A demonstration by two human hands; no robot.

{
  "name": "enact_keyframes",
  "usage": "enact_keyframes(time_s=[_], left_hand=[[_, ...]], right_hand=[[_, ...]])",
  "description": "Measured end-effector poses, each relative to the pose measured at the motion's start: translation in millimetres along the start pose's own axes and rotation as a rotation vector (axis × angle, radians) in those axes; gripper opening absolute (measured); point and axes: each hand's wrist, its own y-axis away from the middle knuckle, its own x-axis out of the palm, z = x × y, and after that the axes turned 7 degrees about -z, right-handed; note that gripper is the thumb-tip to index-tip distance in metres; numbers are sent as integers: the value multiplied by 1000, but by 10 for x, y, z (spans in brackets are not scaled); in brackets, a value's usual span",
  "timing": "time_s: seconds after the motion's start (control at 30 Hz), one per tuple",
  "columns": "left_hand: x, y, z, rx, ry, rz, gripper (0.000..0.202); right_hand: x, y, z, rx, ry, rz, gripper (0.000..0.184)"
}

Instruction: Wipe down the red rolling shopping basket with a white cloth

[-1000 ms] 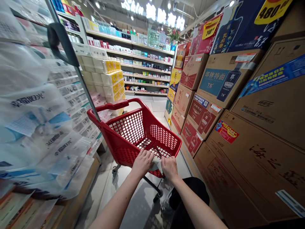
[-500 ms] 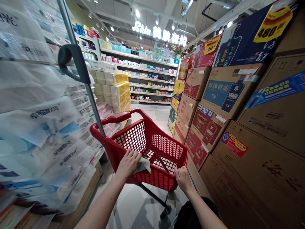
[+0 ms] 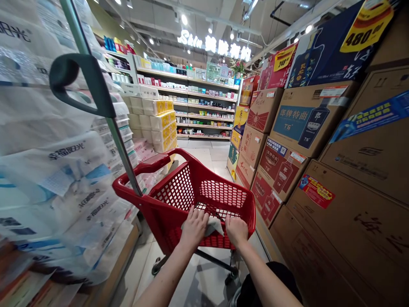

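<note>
Two-handed, we hold the cart (image 3: 159,221) at twelve o'clock, left hand (image 3: 195,225) pinching the cloth (image 3: 215,227) to its rim, right hand (image 3: 236,229) curled there at the cloth's three o'clock, likely for steadiness.

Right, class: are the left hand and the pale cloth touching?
Touching: the head view shows the left hand over the pale cloth, which comes out from under it without any gap.

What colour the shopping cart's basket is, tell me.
The basket is red; it shows best in the head view.
</note>
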Motion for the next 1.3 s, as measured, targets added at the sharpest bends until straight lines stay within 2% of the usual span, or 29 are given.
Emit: enact_keyframes(time_s=[0.1,0.27,0.37,0.43,0.53,0.67,0.77,0.87,1.0,1.17,1.3], left_hand=[[-55,37,111,42,27,50,18],[-276,178,704,36,-76,96,22],[-325,261,922,43,-159,88,24],[-294,291,931,56,-199,60,27],[-232,275,802,105,-216,44,29],[-252,162,587,163,-130,138,36],[-301,98,545,175,-49,180,34],[-333,104,646,186,-29,178,23],[-401,164,875,212,-66,146,23],[-609,205,1089,216,-122,145,25],[-760,240,1176,189,-142,95,28]], right_hand=[[-36,7,-13,-27,-33,28,55],[-63,4,-194,-58,-43,54,56],[-57,-10,-233,-63,-60,65,57],[-55,-14,-229,-61,-64,63,57],[-60,-12,-209,-61,-63,45,58],[-57,4,-196,-67,-58,26,57],[-37,15,-220,-91,-62,15,56],[-9,3,-284,-114,-66,-8,54],[39,-44,-403,-109,-61,-20,55],[91,-92,-515,-126,-64,-25,57],[110,-112,-553,-123,-50,-17,57]])
